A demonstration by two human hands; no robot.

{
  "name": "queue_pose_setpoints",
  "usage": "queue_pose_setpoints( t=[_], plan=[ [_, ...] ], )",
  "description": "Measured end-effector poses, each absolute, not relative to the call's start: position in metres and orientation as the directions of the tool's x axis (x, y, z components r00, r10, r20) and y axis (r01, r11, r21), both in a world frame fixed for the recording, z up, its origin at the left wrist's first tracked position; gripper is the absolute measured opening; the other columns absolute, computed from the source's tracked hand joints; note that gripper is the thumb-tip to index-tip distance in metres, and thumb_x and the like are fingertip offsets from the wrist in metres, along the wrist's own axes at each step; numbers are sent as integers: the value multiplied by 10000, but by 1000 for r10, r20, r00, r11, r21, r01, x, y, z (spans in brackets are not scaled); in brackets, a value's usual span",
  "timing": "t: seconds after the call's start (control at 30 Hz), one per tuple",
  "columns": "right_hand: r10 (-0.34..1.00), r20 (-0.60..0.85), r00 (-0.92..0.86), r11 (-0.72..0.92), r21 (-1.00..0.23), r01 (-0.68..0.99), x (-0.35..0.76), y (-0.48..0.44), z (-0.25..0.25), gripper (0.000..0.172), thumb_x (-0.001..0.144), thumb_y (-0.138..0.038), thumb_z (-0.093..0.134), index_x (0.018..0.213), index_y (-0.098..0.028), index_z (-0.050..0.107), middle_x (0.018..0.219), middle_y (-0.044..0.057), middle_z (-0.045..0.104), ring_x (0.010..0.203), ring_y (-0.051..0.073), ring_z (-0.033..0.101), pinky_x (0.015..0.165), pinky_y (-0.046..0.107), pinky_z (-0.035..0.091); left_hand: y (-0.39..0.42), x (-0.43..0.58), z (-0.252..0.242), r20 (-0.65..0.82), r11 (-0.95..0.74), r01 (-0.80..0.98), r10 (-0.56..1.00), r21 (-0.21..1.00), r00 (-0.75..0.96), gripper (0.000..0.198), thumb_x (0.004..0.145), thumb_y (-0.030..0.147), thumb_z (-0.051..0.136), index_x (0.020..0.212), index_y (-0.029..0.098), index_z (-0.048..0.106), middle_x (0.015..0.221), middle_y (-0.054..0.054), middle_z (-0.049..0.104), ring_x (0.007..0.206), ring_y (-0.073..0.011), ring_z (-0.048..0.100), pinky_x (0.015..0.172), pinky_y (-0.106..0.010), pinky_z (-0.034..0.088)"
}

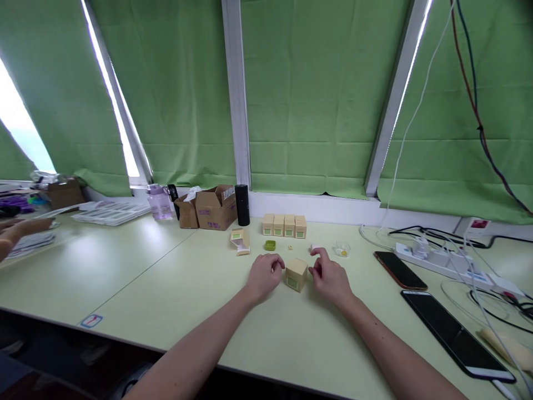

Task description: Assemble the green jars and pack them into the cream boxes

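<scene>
A small kraft cardboard box [296,274] with a green label stands turned at an angle on the table between my hands. My left hand [265,274] has its fingers curled, with the fingertips against the box's left side. On the right side, my right hand [330,276] is bent at the fingers, thumb side at the box and index finger raised. Just beyond lie a green square dish [270,245], a tiny yellowish piece [290,248], a pale pink piece [315,246] partly behind my right index finger, and a clear plastic container [342,250] with something yellow in it.
Several matching small boxes [284,226] stand in a row behind; an opened one [240,241] lies left. Farther back are cartons [216,208], a black cylinder [242,205] and a purple bottle [159,203]. Phone [400,270], tablet [456,333] and power strip [447,261] lie right. Another person's hand [29,226] shows far left.
</scene>
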State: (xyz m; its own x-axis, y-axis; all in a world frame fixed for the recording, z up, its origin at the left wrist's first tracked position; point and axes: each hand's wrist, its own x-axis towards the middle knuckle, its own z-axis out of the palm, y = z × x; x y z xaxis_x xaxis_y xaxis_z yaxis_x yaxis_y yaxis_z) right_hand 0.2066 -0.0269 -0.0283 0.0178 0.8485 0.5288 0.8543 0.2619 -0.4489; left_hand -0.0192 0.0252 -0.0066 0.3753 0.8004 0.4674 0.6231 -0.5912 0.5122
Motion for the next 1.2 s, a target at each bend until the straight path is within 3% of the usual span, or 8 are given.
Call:
queue_pose_setpoints(
  t=[0.1,0.23,0.5,0.63,0.73,0.9,1.07,1.2],
  plan=[
    [875,462,147,91,-456,885,215,-17,-37,260,882,-153,561,1113,-264,517,687,-28,649,617,180,602,562,250,234,25,-20,-4,451,-552,649,826,523,339,263,830,84,484,740,214,694,714,-11,709,690,-195,630,688,-299,439],
    [914,376,151,42,-458,888,220,-14,-43,185,870,-160,614,1015,-267,569,715,3,679,642,199,615,583,264,255,27,-20,-5,410,-503,700,855,507,317,272,865,115,466,798,220,708,731,-24,722,722,-213,654,658,-304,425],
    [940,332,-81,225,-423,878,228,-20,-37,337,753,-59,639,1032,-245,670,757,13,701,651,173,623,558,250,299,31,-20,-15,315,-465,800,878,379,361,185,856,154,546,871,221,718,791,-58,741,771,-254,677,711,-331,446],
    [958,258,-124,239,-483,843,229,-31,-16,534,720,-130,741,1222,-259,613,1098,67,724,771,190,672,613,267,402,30,-19,-14,311,-472,808,874,352,375,177,861,159,549,879,214,716,795,-68,739,786,-262,676,738,-345,443],
    [928,324,-185,337,-514,789,217,-42,0,640,748,-236,778,1329,-316,521,1346,73,635,900,208,681,640,278,437,30,-19,-14,314,-476,822,868,313,384,195,867,159,532,897,212,717,818,-77,746,793,-268,673,738,-353,439],
    [909,362,-206,360,-432,827,189,-43,8,579,695,-75,738,1202,-283,552,1195,59,696,927,228,670,602,259,376,28,-18,-15,326,-486,838,857,249,400,221,894,166,501,935,206,715,862,-97,745,817,-283,669,760,-374,440],
    [932,306,-195,341,-556,758,206,-1,19,530,684,-49,722,1150,-251,572,1121,39,716,734,152,657,624,253,452,26,-17,-13,321,-492,835,855,246,408,222,913,180,490,945,198,709,885,-108,736,842,-279,661,807,-386,448],
    [944,329,5,178,-521,835,247,55,45,527,729,-62,697,1217,-239,601,1178,45,715,798,145,674,722,250,494,23,-17,-10,284,-481,837,867,259,410,235,920,183,475,948,198,708,893,-103,730,859,-262,654,809,-367,450]
  ],
)
